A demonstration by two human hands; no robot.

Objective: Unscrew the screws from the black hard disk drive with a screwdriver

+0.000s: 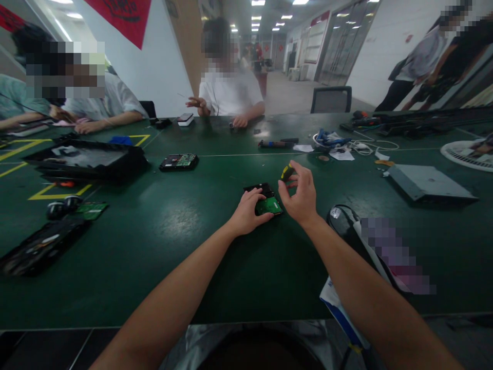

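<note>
Pinning the hard drive (269, 206) board-up on the green worktop (173, 226), left hand (246, 213) gripped its near edge; right hand (301, 198) pinched a yellow-black screwdriver (287, 171) just above the drive.

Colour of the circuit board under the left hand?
Green circuit board, seen in the head view.

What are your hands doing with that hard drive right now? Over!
Left hand holds hard drive, green circuit board up. Right hand pinches yellow-black screwdriver just above it. Nothing between hands and drive. Over.
</note>
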